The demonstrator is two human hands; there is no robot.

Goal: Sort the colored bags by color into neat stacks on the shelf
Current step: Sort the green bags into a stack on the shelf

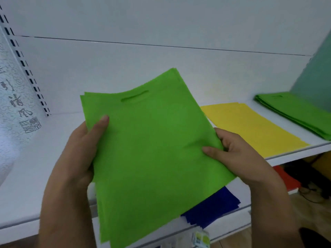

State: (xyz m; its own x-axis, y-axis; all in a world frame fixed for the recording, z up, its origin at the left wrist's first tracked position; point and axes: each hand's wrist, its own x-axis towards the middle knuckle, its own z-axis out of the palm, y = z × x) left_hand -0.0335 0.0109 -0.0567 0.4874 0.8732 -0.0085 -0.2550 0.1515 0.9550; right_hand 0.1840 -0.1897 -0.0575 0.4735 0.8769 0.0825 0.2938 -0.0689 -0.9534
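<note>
Green bags (154,151), several layers, held flat in the air above the white shelf (26,176), handle slot away from the body. Left hand (80,149) gripping the left edge, thumb on top; right hand (232,151) pinching the right edge. Bare shelf at left. Yellow bags (250,126) at right, green stack (295,113) farther right, blue bags (211,210) underneath.

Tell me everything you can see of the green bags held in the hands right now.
The held green bags are a thin bundle of flat, bright green bags, apparently non-woven fabric, edges slightly fanned at the corners. A die-cut slot handle sits near the far edge. The bundle is tilted, lifted above the shelf, overlapping the blue bags. The left hand grips its left edge, thumb on top; the right hand pinches its right edge.
</note>
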